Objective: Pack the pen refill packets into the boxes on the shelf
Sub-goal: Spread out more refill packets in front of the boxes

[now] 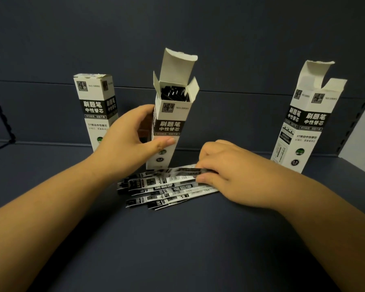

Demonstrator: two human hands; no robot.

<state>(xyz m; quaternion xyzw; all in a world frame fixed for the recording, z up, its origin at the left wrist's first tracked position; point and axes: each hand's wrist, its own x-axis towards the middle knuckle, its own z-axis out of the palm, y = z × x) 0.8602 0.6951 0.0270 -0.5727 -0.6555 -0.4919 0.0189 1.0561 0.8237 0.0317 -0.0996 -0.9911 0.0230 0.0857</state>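
My left hand [129,133] grips the middle white-and-black box [173,110], which stands upright with its top flap open and dark packets showing inside. In front of it several pen refill packets [162,188] lie fanned on the dark shelf. My right hand [228,171] pinches the right end of the topmost packet [177,173] between thumb and fingers. A closed box [96,110] stands at the left. An open box [308,123] stands at the right.
The dark blue shelf surface [177,239] stretches toward me. Behind the boxes is the shelf's back panel [198,39]. A black wire divider [0,123] stands at the far left, and a slotted upright [358,123] rises at the right.
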